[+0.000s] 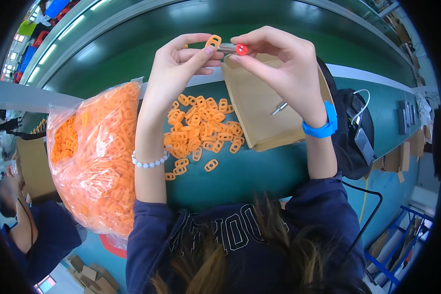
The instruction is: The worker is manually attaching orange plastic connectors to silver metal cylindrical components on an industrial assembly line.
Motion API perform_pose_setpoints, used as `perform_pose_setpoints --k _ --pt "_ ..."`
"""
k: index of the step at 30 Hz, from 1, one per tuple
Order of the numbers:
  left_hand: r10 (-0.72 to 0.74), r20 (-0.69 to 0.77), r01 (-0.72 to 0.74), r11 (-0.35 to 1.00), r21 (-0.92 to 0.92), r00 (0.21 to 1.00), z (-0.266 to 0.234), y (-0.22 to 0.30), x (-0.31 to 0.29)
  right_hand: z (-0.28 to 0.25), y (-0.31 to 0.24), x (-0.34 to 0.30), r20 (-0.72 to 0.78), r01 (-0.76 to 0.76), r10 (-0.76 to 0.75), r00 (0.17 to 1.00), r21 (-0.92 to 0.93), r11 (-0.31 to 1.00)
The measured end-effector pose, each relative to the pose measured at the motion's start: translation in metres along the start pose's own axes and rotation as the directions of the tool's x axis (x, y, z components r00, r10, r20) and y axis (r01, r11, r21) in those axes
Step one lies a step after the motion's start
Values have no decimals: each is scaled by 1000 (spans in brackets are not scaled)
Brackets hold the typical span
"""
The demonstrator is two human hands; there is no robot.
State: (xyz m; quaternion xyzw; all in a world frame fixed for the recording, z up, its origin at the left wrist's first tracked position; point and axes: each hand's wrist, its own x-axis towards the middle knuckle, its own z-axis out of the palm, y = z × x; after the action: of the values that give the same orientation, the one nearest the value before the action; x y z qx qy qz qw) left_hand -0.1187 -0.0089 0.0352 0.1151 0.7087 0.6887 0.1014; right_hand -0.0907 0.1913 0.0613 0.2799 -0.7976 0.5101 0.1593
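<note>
Both of my hands are raised above the far side of the table, close together. Between thumb and fingers, my left hand (179, 61) pinches an orange plastic oval piece (213, 42) with openings through it. My right hand (289, 56) grips a small silver cylinder with a red end (241, 49); its silver part points toward the orange piece. Whether the two parts touch, I cannot tell. Below my hands, a loose pile of similar orange pieces (201, 125) lies on the green tabletop. A small metal pin-like part (280, 108) rests in a cardboard tray (264, 143) under my right wrist.
A large clear plastic bag full of orange pieces (103, 166) stands left of my left forearm. A black bag (360, 110) with a white cable sits right of the tray. Another person (44, 235) is at the far left, above cardboard boxes (95, 277) on the floor.
</note>
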Motion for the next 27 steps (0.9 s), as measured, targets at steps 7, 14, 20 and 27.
perform_pose_setpoints --k 7,14,20,27 --pt "7 56 -6 1000 -8 998 14 -6 2 -2 2 0 -26 46 -48 999 -72 996" --pt "68 96 -68 998 -1 993 14 -9 3 1 3 1 -5 65 -66 998 -83 994" --pt "99 105 -96 995 -36 989 13 -16 5 2 3 1 0 171 -172 985 -107 979" --pt "156 167 -141 985 -99 974 14 -15 3 4 -1 2 -32 222 -227 973 -119 968"
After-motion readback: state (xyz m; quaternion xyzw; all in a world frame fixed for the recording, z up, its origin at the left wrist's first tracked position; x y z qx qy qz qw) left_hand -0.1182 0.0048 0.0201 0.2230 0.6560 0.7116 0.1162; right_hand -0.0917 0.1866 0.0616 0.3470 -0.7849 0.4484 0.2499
